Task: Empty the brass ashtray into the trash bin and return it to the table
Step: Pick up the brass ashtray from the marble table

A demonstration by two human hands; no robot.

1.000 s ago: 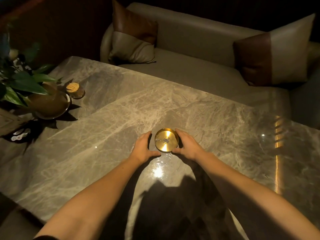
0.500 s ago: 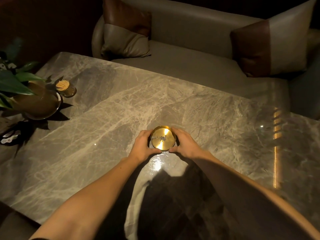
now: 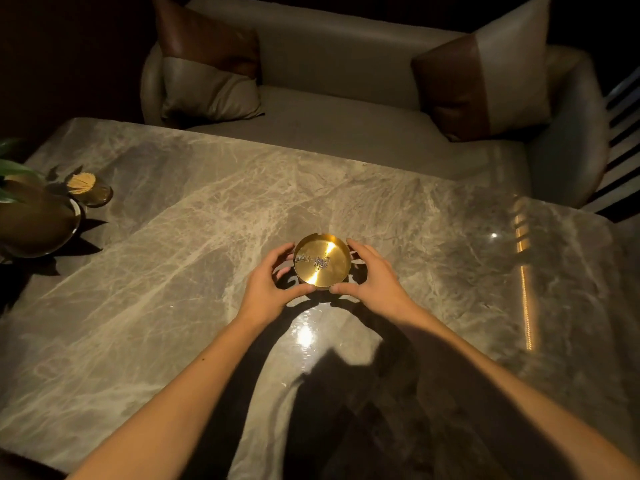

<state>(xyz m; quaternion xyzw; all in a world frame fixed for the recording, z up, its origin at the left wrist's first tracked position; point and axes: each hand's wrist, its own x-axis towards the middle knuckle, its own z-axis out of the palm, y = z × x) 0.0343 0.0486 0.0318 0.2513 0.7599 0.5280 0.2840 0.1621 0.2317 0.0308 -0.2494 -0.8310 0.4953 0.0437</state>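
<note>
A round brass ashtray (image 3: 322, 261) with a little grey ash on its floor is held just above the middle of the grey marble table (image 3: 173, 271), casting a shadow below it. My left hand (image 3: 268, 287) grips its left side with thumb and fingers. My right hand (image 3: 370, 278) grips its right side the same way. The ashtray stays level with its open side up. No trash bin is in view.
A brass plant pot (image 3: 38, 220) with green leaves stands at the table's left edge, next to a small toothpick holder (image 3: 85, 187). Behind the table runs a beige sofa (image 3: 346, 98) with two brown-and-beige cushions. A bright lamp glare lies below the ashtray.
Both hands closed from beside the ashtray onto its sides and raised it slightly off the table. The camera view shifted to the right.
</note>
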